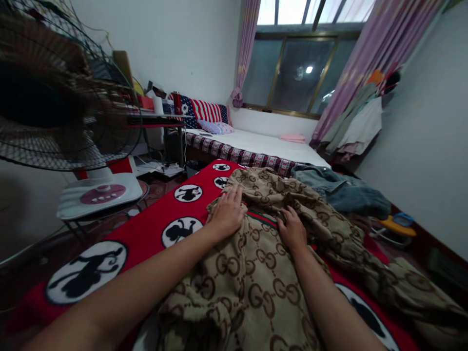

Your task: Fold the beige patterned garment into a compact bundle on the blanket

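A tan patterned jacket (261, 273) with brown interlocked letters and a green-red stripe lies spread and creased over a red blanket (153, 209) printed with dark figures in white circles. My left hand (228, 212) rests flat on the jacket's left side, fingers stretched away from me. To the right of the stripe, my right hand (292, 229) lies on the cloth with its fingers apart. A long sleeve of the jacket runs down to the right, past my right forearm. Blue denim clothing (343, 187) lies just beyond the sleeve.
A fan (47, 97) with blurred blades stands close on the left, its white base (98, 195) on a stool. Behind are a cluttered desk (161, 116) and a bed (256, 141) below the window. Clothes (361, 122) hang at the right wall near a yellow-seated stool (398, 225).
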The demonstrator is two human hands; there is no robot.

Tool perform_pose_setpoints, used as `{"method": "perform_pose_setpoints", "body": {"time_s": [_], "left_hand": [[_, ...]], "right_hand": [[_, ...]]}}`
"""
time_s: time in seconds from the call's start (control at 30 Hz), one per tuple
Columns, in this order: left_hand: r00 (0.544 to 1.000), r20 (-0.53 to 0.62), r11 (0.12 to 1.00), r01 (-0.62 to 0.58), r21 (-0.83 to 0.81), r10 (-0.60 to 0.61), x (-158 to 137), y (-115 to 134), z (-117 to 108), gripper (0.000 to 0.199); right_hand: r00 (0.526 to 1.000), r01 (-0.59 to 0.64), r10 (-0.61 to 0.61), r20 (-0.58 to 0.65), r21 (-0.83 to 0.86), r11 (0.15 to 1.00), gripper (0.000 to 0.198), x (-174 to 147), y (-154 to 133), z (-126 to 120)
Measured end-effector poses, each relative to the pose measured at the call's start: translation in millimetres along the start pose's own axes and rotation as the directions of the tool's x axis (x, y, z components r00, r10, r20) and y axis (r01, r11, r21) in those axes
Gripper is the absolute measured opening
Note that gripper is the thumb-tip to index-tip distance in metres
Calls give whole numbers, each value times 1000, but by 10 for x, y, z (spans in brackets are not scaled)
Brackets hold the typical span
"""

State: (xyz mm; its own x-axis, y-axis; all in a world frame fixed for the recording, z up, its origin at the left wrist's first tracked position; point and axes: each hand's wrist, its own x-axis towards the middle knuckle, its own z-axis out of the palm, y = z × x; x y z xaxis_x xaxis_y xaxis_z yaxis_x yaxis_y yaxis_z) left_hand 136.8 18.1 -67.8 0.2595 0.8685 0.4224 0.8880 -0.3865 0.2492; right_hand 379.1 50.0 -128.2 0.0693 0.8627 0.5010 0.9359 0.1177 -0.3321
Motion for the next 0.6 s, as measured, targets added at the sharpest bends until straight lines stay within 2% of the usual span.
{"method": "perform_pose_setpoints", "body": {"time_s": [0.07, 0.13, 0.23, 0.33, 0.4, 0.47, 0.53, 0.6], "left_hand": [[992, 123, 998, 30, 46, -36, 12, -102, 312, 67], [975, 223, 998, 1, 58, -14, -19, -169, 516, 72], [974, 224, 998, -46, 50, 33, -66, -203, 619, 73], [977, 207, 998, -52, 34, 44, -79, -209, 623, 74], [980, 191, 998, -53, 22, 48, -79, -216, 636, 73], [983, 174, 999, -53, 7, 51, -79, -226, 663, 73], [984, 167, 999, -54, -8, 54, -80, -234, 686, 74], [986, 162, 999, -47, -14, 48, -82, -233, 695, 74]], "right_hand": [[997, 26, -24, -71, 40, 999, 33, -18, 24, 13], [982, 84, -72, -174, 66, 994, 30, -36, 15, 2], [933, 221, -199, -301, 42, 974, 25, 10, -87, -60], [893, 349, -316, -321, 48, 936, 22, 252, -290, -101], [892, 389, -347, -291, 101, 916, 21, 538, -458, -60], [920, 365, -332, -207, 143, 920, 20, 881, -624, 57], [966, 259, -252, -61, 147, 955, 22, 1220, -768, 243], [990, 107, -118, 82, 131, 986, 32, 1507, -878, 465]]}}
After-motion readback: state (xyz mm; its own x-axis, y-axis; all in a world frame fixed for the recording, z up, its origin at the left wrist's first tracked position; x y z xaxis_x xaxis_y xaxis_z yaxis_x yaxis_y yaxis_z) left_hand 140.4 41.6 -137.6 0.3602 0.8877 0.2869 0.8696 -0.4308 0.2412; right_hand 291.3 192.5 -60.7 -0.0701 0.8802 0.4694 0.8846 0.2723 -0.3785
